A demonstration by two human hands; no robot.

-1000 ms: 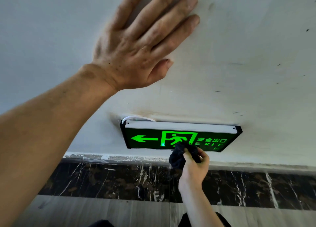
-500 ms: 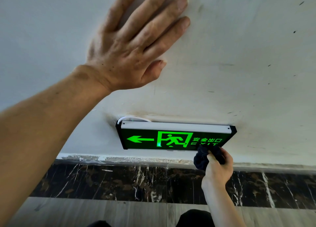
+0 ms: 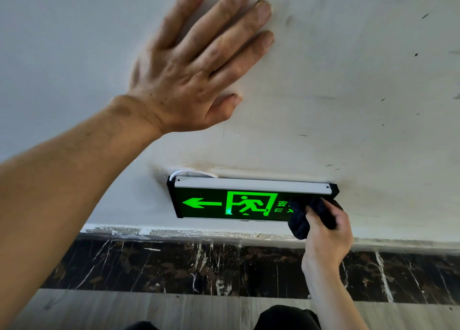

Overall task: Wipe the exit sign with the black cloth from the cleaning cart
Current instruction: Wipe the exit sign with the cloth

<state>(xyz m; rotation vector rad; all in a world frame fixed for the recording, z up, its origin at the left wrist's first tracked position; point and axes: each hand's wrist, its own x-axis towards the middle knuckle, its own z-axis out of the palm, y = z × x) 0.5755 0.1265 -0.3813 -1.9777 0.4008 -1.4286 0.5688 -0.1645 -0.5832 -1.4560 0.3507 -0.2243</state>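
A green-lit exit sign (image 3: 224,202) with a black frame and a silver top rail hangs low on the white wall. Its arrow and running figure show; the lettering at its right end is covered. My right hand (image 3: 328,232) is shut on a bunched black cloth (image 3: 302,217) and presses it against the sign's right end. My left hand (image 3: 196,66) lies flat on the wall above the sign, fingers spread, holding nothing.
A white cable (image 3: 191,172) loops from the wall into the sign's top left corner. A dark marble skirting (image 3: 174,265) runs under the white wall (image 3: 361,93), with grey floor tiles (image 3: 124,309) below it. Dark clothing (image 3: 286,317) shows at the bottom edge.
My right hand has carried the cloth from under the running figure rightward and up onto the sign's right end, covering the lettering. My left hand has stayed flat on the wall.
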